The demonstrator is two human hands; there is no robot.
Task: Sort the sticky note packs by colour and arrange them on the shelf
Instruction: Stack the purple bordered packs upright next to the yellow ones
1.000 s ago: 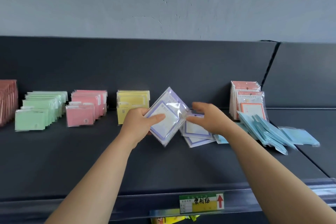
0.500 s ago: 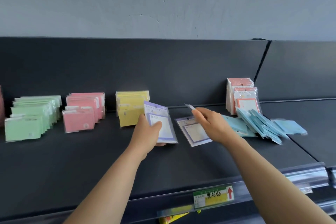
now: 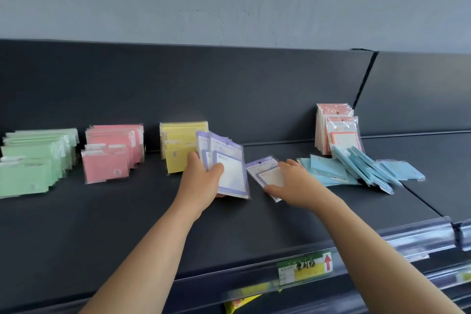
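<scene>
My left hand [image 3: 204, 181] holds a small stack of purple-bordered sticky note packs [image 3: 226, 163] upright on the dark shelf [image 3: 127, 224], just right of the yellow packs [image 3: 178, 143]. Lying flat to the right is a single purple pack [image 3: 267, 173]; my right hand [image 3: 293, 186] rests on it with the thumb at its near edge. Green packs [image 3: 33, 160] and pink packs [image 3: 112, 153] stand in rows at the left. Blue packs [image 3: 356, 168] lie fanned at the right, and orange packs [image 3: 336, 130] lean against the back panel.
A clear price rail with a yellow-green label [image 3: 303, 267] runs along the shelf's front edge. The shelf's back panel [image 3: 229, 89] rises behind the packs. A second shelf section [image 3: 438, 155] adjoins on the right.
My left hand has stood its purple packs upright beside the yellow ones. My right hand has dropped from holding a pack in the air onto the purple pack lying flat.
</scene>
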